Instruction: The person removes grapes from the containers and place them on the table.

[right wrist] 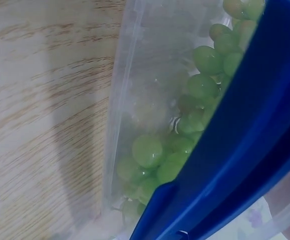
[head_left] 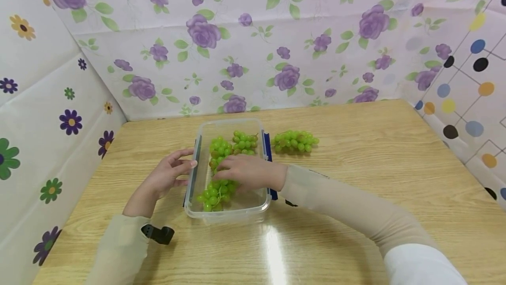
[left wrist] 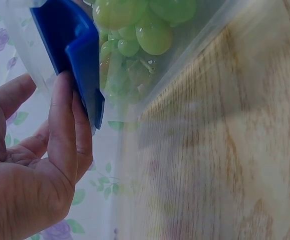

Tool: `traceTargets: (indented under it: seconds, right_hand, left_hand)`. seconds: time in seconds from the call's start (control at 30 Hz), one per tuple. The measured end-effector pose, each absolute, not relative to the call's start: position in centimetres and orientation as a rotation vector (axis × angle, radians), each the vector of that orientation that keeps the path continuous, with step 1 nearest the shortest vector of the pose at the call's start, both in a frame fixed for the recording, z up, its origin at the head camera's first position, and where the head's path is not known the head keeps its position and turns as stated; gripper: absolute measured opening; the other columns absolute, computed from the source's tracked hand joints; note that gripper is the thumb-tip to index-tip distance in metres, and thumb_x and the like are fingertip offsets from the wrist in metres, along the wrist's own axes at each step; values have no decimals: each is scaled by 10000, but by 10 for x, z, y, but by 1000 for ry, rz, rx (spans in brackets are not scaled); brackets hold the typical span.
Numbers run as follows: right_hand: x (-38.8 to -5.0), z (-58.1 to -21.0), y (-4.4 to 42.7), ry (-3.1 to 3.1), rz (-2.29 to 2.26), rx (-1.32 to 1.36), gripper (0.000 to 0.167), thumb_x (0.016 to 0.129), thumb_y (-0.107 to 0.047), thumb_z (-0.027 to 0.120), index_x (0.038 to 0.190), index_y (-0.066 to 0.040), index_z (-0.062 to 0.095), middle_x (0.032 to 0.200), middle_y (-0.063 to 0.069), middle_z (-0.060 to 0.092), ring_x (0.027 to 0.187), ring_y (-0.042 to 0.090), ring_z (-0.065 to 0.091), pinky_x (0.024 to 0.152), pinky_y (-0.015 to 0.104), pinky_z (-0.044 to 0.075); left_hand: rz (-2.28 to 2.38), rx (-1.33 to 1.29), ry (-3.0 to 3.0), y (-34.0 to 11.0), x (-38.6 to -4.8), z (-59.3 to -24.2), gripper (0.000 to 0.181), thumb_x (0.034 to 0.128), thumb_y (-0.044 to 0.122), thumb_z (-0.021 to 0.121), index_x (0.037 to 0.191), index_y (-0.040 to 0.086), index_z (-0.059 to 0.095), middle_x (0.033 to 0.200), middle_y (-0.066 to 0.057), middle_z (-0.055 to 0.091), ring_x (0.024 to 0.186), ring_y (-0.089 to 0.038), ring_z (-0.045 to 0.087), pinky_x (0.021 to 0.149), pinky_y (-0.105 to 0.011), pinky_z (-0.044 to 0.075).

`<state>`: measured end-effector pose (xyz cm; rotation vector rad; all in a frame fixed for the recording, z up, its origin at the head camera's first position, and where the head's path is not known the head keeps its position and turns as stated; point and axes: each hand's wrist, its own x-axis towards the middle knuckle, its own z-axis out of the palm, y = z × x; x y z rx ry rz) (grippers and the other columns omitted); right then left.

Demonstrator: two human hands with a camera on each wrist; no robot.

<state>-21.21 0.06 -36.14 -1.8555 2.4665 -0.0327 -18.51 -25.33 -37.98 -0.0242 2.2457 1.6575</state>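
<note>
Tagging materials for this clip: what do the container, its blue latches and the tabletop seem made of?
Container: likely clear, smooth plastic; grapes show through it.
Blue latches: probably opaque moulded plastic, evenly coloured with soft highlights.
Tabletop: glossy wood or wood-look laminate, unclear which; grain shows, light glares.

One desk carried one clear box with two blue latches, one on each long side. One bunch of green grapes lay outside the box; inside were at least two more bunches, the exact number hidden by the right hand. With the left hand, that made two hands. Three patterned sheets hung around, each differently printed.
</note>
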Motion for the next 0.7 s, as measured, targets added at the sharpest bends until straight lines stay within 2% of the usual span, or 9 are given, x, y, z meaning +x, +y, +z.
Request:
traceTargets:
  seconds: [0.17, 0.43, 0.7]
  right_hand:
    - [-212, -364, -2, 2467, -24, -1896, 609, 783, -218, 786, 1339, -190, 540, 1310, 27, 562, 1222, 198, 504, 1043, 325, 404]
    - [-213, -366, -6, 2452, -27, -1855, 623, 800, -210, 774, 1366, -201, 513, 1315, 18, 561, 1233, 188, 495, 1042, 325, 405]
    - [-214, -369, -10, 2451, -11, -1843, 627, 803, -198, 773, 1371, -198, 507, 1317, 17, 554, 1240, 185, 487, 1031, 324, 416]
  left_hand:
    - [1659, -18, 2246, -254, -185, -380, 663, 970, 322, 552, 1504, 91, 234, 1303, -198, 451, 1046, -180, 556, 869, -370, 520]
    - [1659, -33, 2246, -254, -185, -380, 654, 971, 317, 550, 1502, 94, 240, 1240, -134, 478, 1029, -172, 554, 862, -371, 524]
    - [1659, -25, 2245, -253, -185, -380, 659, 970, 327, 550, 1503, 98, 239, 1259, -161, 473, 1022, -162, 562, 867, -379, 521]
